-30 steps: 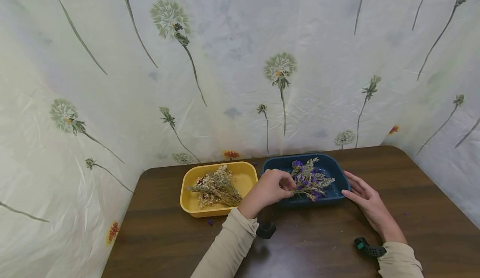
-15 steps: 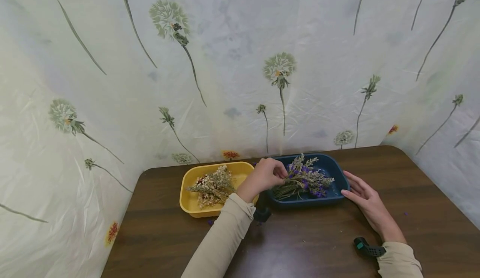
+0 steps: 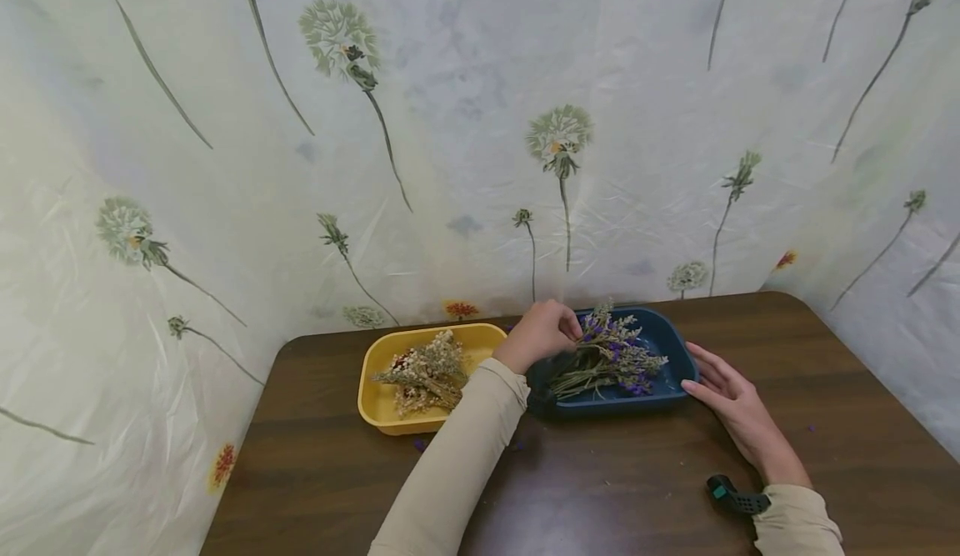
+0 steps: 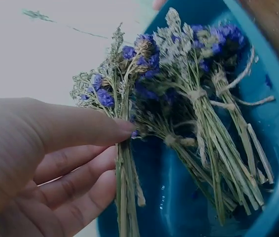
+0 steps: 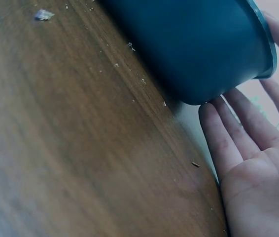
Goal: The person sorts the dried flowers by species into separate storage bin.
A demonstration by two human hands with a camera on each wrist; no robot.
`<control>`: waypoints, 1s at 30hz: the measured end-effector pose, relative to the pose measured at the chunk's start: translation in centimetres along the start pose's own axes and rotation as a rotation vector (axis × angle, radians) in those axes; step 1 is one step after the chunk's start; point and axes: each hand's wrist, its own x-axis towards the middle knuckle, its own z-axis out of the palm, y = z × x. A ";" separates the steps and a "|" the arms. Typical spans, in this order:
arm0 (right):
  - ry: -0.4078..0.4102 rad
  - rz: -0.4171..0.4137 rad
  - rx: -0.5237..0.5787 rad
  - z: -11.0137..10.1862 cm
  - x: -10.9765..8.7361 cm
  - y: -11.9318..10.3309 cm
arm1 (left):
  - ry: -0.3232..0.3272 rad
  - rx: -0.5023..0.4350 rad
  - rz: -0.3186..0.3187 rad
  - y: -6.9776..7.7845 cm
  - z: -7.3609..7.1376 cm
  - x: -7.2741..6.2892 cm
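Observation:
Between thumb and fingers, my left hand pinches the stems of a small dried flower bunch with purple blooms, held at the left end of the blue tray. Several other tied bunches of purple dried flowers lie in that tray, their stems bound with twine. At the tray's right end, my right hand touches the outer wall. Its fingers are extended along the side, with the thumb close to the rim.
To the left stands a yellow tray with dried bunches of cream and dark red flowers. Small purple petals and bits of stem are scattered on the brown wooden table. A dandelion-print curtain hangs behind.
My left hand has moved up and left from over the blue tray's middle, then slightly right; more stems now show in the tray. The right hand stays at the tray's end.

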 end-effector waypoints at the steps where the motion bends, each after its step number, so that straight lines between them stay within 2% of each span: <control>1: -0.001 -0.001 0.000 0.0 0.0 0.0 | -0.001 0.005 -0.003 0.0 0.1 0.3; 7: 0.009 0.020 -0.029 0.0 -0.1 -0.2 | -0.006 -0.012 -0.023 -0.3 0.4 1.8; 12: 0.012 0.027 -0.031 0.1 0.0 -0.2 | -0.006 -0.026 -0.030 0.1 0.9 2.5; 16: 0.007 0.019 0.003 0.1 0.0 -0.1 | -0.008 0.036 -0.024 0.4 1.5 2.7; 21: 0.012 0.025 -0.025 0.2 -0.1 -0.1 | -0.006 0.134 -0.075 0.1 2.3 2.8; 25: 0.012 0.021 -0.044 0.2 0.0 -0.1 | -0.009 0.124 -0.103 -0.1 2.6 2.8; 30: 0.010 0.023 -0.034 0.0 0.0 -0.1 | -0.024 0.119 -0.090 -0.1 2.8 2.7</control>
